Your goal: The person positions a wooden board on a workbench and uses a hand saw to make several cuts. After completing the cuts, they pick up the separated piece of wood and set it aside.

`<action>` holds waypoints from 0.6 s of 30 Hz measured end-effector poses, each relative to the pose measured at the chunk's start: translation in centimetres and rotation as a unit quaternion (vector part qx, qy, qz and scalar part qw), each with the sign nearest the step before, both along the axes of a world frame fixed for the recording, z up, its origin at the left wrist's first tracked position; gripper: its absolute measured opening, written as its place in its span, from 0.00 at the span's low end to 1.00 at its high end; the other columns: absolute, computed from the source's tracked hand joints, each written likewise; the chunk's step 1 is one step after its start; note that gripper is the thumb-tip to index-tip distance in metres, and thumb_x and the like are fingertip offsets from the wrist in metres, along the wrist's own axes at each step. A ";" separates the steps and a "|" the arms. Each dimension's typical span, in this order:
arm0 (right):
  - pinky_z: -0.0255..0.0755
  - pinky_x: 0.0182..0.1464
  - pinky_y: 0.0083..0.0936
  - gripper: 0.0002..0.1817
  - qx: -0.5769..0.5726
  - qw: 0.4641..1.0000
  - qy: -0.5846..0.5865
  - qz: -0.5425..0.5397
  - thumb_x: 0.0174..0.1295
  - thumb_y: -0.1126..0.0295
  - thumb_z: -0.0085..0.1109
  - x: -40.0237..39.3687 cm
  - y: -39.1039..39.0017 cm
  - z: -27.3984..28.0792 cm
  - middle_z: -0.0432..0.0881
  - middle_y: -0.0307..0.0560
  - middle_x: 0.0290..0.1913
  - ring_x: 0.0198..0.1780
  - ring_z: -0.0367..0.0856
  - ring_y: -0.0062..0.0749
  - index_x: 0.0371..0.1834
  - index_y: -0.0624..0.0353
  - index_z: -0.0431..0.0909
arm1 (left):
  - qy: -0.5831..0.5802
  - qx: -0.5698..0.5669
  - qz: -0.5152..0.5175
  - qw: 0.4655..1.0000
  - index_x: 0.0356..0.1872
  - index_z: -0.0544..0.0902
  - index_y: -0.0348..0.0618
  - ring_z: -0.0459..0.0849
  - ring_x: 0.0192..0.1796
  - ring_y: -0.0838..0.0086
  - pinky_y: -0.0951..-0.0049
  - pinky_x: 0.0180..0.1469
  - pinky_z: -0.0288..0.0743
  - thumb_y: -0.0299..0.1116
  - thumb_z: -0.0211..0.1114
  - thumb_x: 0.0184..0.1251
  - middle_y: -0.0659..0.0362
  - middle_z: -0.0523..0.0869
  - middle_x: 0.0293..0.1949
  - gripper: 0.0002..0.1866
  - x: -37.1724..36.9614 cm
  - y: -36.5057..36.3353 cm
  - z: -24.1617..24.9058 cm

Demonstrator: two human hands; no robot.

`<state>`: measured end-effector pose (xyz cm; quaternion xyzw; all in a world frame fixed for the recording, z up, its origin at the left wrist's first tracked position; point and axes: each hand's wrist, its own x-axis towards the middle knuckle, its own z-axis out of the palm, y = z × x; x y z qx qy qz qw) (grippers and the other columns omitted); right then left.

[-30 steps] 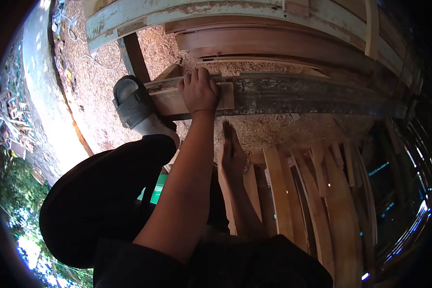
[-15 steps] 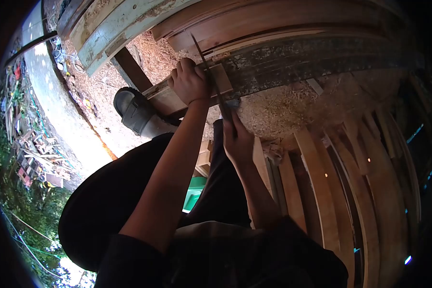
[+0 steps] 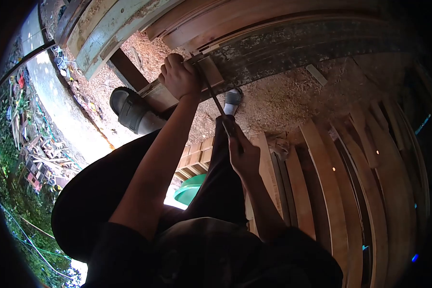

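Observation:
My right hand (image 3: pixel 245 152) is closed round the handle of a handsaw (image 3: pixel 215 97), whose narrow dark blade points up and away from me. The blade lies across a pale wooden board (image 3: pixel 211 71) on a dark, weathered beam. Just left of the blade, my left hand (image 3: pixel 181 79) presses on the board with its fingers curled over the far edge. My left fingertips are partly hidden. Under the board's left end, the side of a wooden support (image 3: pixel 159 98) shows beside my shoe (image 3: pixel 129 111).
The dark beam (image 3: pixel 293 53) runs off to the right, with reddish planks (image 3: pixel 254 21) behind it. Long boards (image 3: pixel 331 182) lie at the lower right. Below my arms are a green basin (image 3: pixel 189 188) and stacked wood pieces (image 3: pixel 197 154). Sawdust covers the ground (image 3: pixel 283 103).
My right hand has drawn the saw back toward my body, so less blade sticks out beyond the board. My left hand stays on the board. The view has shifted slightly.

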<state>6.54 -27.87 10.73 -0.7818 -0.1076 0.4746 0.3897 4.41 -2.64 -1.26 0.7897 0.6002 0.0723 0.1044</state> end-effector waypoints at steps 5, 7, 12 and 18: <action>0.79 0.33 0.44 0.24 0.016 0.996 -0.085 0.036 0.78 0.60 0.62 1.7 6.4 -2.9 0.89 0.58 0.32 0.32 0.91 0.53 0.73 0.55 0.82 | 0.016 0.010 0.006 1.000 0.45 0.78 0.48 0.81 0.54 0.53 0.47 0.60 0.67 0.40 0.59 0.70 0.55 0.84 0.48 0.10 -0.1 -0.1 0.0; 0.83 0.34 0.41 0.24 0.098 0.983 -0.154 -0.032 0.78 0.57 0.61 -0.3 3.2 -2.9 0.90 0.54 0.29 0.31 0.92 0.53 0.74 0.51 0.81 | 0.010 0.019 -0.006 1.000 0.45 0.78 0.48 0.81 0.55 0.53 0.47 0.60 0.67 0.40 0.59 0.70 0.55 0.84 0.49 0.10 0.0 0.2 0.0; 0.85 0.36 0.37 0.25 -0.016 0.996 -0.079 0.027 0.78 0.59 0.62 0.7 1.4 -0.5 0.92 0.56 0.36 0.33 0.93 0.51 0.75 0.48 0.81 | 0.023 0.007 0.005 1.000 0.47 0.78 0.48 0.80 0.56 0.53 0.48 0.61 0.67 0.39 0.60 0.68 0.55 0.82 0.48 0.11 0.1 -0.1 0.0; 0.83 0.35 0.38 0.28 -0.006 0.998 -0.051 0.037 0.76 0.57 0.64 1.3 3.3 -1.5 0.91 0.60 0.35 0.35 0.94 0.51 0.77 0.49 0.79 | 0.021 0.014 0.008 1.000 0.46 0.77 0.47 0.80 0.57 0.52 0.48 0.62 0.66 0.39 0.60 0.68 0.54 0.81 0.49 0.11 -0.2 0.1 -0.3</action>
